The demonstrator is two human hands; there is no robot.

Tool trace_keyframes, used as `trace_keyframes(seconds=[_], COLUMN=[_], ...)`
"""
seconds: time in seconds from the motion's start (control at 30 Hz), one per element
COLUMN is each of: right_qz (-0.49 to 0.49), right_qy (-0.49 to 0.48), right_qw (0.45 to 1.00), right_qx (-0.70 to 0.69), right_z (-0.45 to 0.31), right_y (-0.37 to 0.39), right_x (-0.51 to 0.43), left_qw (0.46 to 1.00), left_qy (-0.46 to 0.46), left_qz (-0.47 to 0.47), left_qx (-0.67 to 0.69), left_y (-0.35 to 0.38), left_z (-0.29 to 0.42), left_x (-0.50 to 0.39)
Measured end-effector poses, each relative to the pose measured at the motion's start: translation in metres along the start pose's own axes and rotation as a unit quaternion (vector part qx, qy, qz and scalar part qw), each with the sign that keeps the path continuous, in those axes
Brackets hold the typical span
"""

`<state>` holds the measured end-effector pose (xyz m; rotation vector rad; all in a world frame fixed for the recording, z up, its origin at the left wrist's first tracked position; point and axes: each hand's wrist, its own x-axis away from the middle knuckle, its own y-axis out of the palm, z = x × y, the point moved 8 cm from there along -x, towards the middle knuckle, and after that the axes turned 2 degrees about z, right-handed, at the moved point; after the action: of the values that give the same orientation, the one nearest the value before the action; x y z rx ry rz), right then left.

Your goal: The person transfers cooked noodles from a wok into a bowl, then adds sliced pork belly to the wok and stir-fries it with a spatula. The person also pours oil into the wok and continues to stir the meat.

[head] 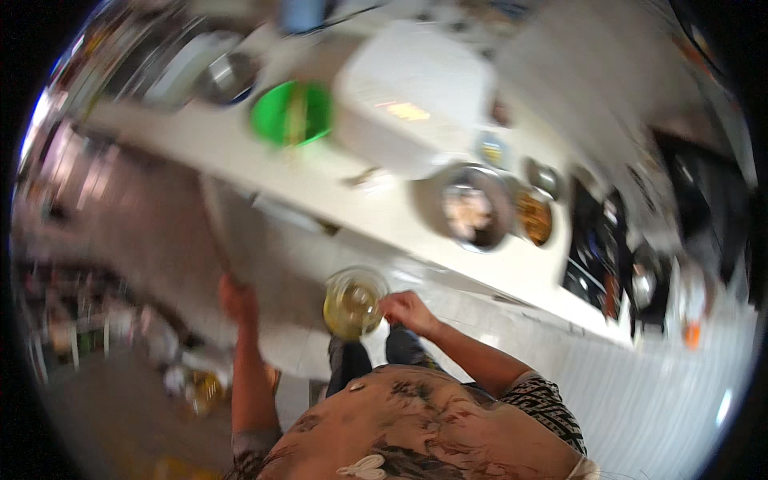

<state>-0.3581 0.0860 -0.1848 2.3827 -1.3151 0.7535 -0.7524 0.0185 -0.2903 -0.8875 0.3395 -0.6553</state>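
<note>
My right hand (409,311) grips the rim or handle of a clear glass bowl (355,305) with pale yellow liquid in it; blur hides which. The bowl hangs in front of my legs, above the floor and apart from the white counter (384,223). My left hand (237,300) is raised at the left, its fingers drawn in, close to the edge of a tall panel (223,240) that may be a door. Blur keeps me from telling whether it holds that edge.
On the counter stand a green basin (282,115), a large white box (414,90), a metal bowl (510,204) with pale food, and a dish of brown food (534,219). A black stove (591,252) is at the right. Bottles (201,390) stand low at the left.
</note>
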Motion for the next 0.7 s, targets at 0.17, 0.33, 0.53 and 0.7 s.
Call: trace_keyframes(seconds=[0.17, 0.33, 0.53, 0.7], right_qz=[0.139, 0.434, 0.624, 0.633], right_qy=[-0.106, -0.150, -0.187, -0.074], right_qw=[0.985, 0.888, 0.758, 0.764], right_qx=[0.006, 0.021, 0.029, 0.101], right_z=[-0.097, -0.146, -0.200, -0.206], right_y=[-0.109, -0.227, -0.374, -0.491], right_x=[0.176, 0.341, 0.488, 0.526], left_qw=[0.996, 0.993, 0.930, 0.939], left_qy=[0.080, 0.066, 0.130, 0.033], left_qz=[0.022, 0.013, 0.000, 0.057], left_qx=[-0.021, -0.092, -0.344, -0.336], left_y=[0.001, 0.021, 0.051, 0.051], left_z=[0.022, 0.025, 0.043, 0.061], left_x=[0.003, -0.003, 0.013, 0.053])
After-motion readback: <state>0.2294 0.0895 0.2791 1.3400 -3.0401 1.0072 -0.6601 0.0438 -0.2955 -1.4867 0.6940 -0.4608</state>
